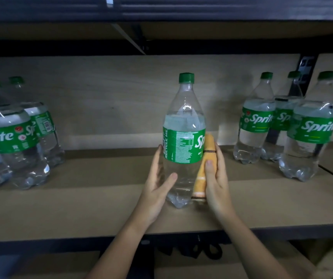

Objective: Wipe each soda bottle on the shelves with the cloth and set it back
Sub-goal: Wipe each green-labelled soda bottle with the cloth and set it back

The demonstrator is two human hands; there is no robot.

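Shelf (pixel 81 208): tan board with a dark front edge, pale back panel behind, another board overhead.

Bottles on my left (pixel 10 135): a cluster of clear soda bottles with green labels and green caps, standing at the left end of the board, well apart from my hands.

Bottles on my right (pixel 310 127): three of the same kind, upright, at the right end, two in front and one behind between them.

Centre bottle (pixel 183 137): clear, green cap, green label turned so the small print faces me; upright near the middle of the board, its base at or just above the surface — I cannot tell which.

My left hand (pixel 157 184): fingers nearly straight along the bottle's left side, thumb across the lower front; cupping rather than clenching.

My right hand (pixel 216 176): fingers straight, pressing the cloth flat against the bottle's right side.

Cloth (pixel 203 168): orange, folded narrow, pale stripes with a dark band, sandwiched between my right palm and the bottle.
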